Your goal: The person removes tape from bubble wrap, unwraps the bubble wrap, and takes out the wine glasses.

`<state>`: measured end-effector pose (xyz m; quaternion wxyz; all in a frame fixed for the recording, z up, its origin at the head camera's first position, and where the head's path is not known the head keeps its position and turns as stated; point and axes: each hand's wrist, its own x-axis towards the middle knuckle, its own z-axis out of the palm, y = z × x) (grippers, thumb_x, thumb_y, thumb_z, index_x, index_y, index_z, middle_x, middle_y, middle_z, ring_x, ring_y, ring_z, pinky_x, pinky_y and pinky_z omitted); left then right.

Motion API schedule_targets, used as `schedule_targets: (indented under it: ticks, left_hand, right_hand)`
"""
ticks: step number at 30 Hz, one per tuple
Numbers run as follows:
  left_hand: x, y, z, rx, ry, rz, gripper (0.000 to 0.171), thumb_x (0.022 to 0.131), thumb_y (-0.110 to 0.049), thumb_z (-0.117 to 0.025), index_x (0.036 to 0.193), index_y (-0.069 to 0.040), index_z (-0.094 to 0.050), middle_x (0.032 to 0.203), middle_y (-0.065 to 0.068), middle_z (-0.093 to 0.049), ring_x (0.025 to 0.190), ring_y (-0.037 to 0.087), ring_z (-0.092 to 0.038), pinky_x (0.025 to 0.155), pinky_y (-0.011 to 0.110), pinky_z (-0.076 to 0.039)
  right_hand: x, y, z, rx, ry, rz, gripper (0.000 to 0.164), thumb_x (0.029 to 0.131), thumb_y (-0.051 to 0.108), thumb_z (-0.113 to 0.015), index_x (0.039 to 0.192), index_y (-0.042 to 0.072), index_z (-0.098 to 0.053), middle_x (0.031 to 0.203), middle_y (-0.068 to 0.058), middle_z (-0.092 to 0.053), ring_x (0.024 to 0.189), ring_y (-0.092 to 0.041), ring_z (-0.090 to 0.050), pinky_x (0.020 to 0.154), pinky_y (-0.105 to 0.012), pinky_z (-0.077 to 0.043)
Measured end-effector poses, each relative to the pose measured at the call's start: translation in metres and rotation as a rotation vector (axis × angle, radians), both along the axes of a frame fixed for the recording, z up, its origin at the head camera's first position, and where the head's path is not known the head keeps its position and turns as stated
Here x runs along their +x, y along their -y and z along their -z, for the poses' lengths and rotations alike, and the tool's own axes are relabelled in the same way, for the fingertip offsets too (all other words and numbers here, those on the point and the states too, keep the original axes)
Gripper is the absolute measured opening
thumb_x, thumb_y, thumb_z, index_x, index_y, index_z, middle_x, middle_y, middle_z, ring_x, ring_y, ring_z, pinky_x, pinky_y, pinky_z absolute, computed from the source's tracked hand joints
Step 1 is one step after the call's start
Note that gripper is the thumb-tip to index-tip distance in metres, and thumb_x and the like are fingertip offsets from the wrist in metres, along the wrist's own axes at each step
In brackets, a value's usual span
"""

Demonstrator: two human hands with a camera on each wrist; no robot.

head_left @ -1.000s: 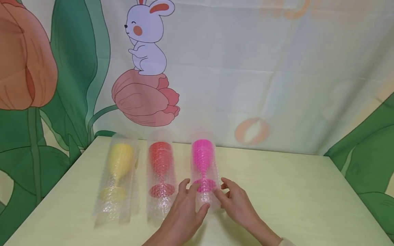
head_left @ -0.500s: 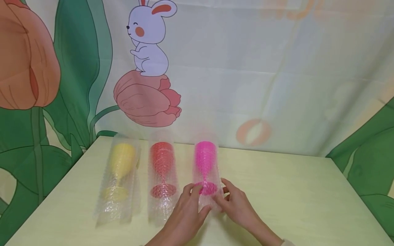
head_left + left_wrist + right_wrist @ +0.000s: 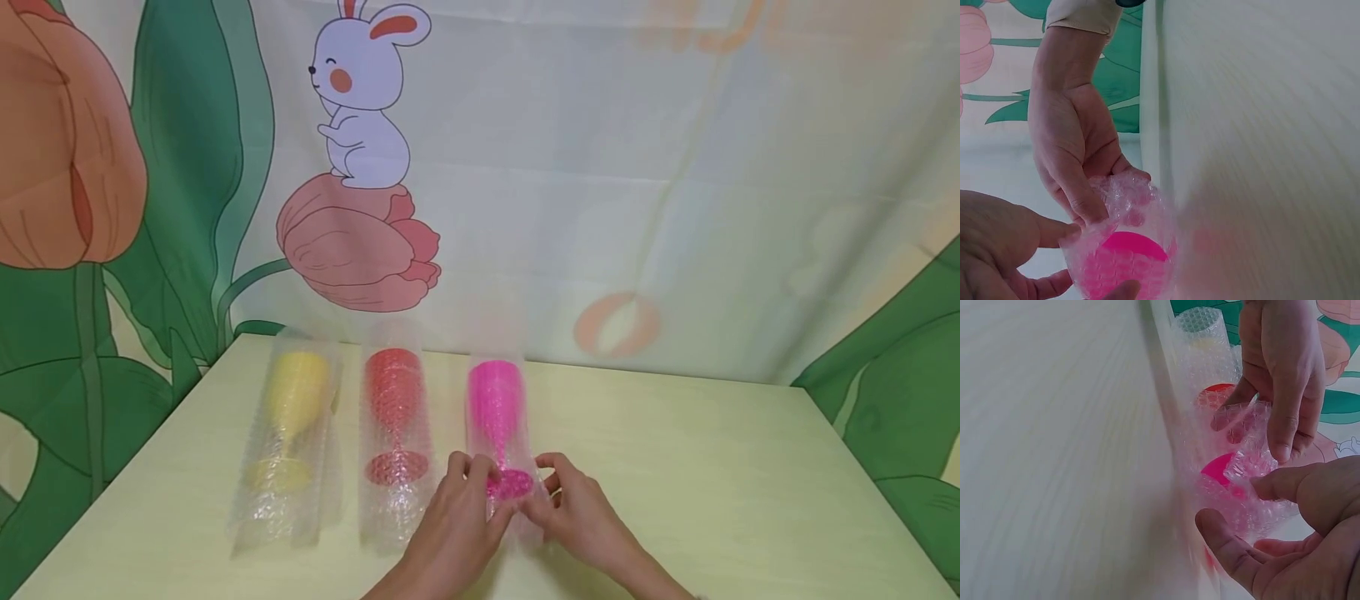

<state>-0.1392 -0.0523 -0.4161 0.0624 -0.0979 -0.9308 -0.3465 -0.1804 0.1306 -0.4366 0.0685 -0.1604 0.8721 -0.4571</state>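
Observation:
A bright pink goblet [image 3: 496, 396] lies on the table inside a clear bubble-wrap sleeve [image 3: 1252, 464], its foot toward me. My left hand [image 3: 459, 525] holds the sleeve's left side, fingers over the wrap near the goblet's foot and thumb at the near end. On the other side my right hand [image 3: 588, 518] grips the sleeve's right edge with curled fingers, its thumb close to the left thumb. In the left wrist view the wrap's near end looks crumpled, and the round pink foot [image 3: 1138, 244] shows through it. The fingers partly cover the foot in the head view.
A red goblet [image 3: 393, 383] and a yellow goblet [image 3: 298, 387], each in its own bubble wrap, lie in a row to the left. The pale table [image 3: 712, 475] extends to the right. Behind hangs a cloth backdrop [image 3: 525, 167] printed with a rabbit and tulips.
The wrapped pink goblet has slid a little toward me, its foot now closer to my thumbs. Both hands have shifted slightly nearer with it. The red and yellow goblets stay put.

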Motion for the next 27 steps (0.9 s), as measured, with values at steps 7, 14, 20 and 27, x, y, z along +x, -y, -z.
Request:
schedule_targets:
  ticks: [7, 14, 20, 27]
  left_hand:
    - [-0.001, -0.003, -0.004, 0.033, 0.13, -0.065, 0.071, 0.093, -0.039, -0.077, 0.142, 0.001, -0.044, 0.12, 0.016, -0.052, 0.083, 0.022, -0.056, 0.078, 0.039, -0.057]
    - [-0.006, -0.004, -0.009, 0.002, 0.263, -0.096, 0.067, 0.09, -0.054, -0.074, 0.123, -0.003, -0.046, 0.087, 0.008, -0.051, 0.073, 0.023, -0.053, 0.067, 0.037, -0.05]
    - [-0.007, -0.006, -0.009, -0.036, 0.273, -0.081, 0.069, 0.09, -0.052, -0.076, 0.122, 0.001, -0.044, 0.076, 0.008, -0.051, 0.065, 0.022, -0.051, 0.058, 0.034, -0.045]
    - [-0.007, -0.008, -0.014, -0.1, 0.308, -0.082, 0.069, 0.09, -0.05, -0.075, 0.124, 0.003, -0.046, 0.07, 0.009, -0.05, 0.06, 0.021, -0.048, 0.055, 0.035, -0.04]
  right_hand:
    - [0.005, -0.003, -0.005, 0.049, 0.03, -0.071, 0.053, 0.091, 0.026, -0.08, 0.125, -0.002, -0.051, 0.077, 0.001, -0.059, 0.065, -0.015, -0.054, 0.059, -0.025, -0.048]
    - [0.013, -0.009, -0.015, 0.111, 0.074, -0.155, 0.042, 0.09, 0.023, -0.08, 0.116, 0.006, -0.052, 0.072, -0.001, -0.056, 0.061, -0.014, -0.051, 0.056, -0.025, -0.043]
    - [0.014, -0.01, -0.022, 0.113, 0.163, -0.17, 0.038, 0.091, 0.024, -0.08, 0.111, 0.008, -0.052, 0.074, -0.004, -0.058, 0.061, -0.019, -0.058, 0.058, -0.028, -0.048]
    - [0.015, -0.013, -0.026, 0.101, 0.168, -0.189, 0.025, 0.094, 0.02, -0.074, 0.107, 0.008, -0.057, 0.073, -0.003, -0.061, 0.057, -0.022, -0.062, 0.061, -0.03, -0.047]
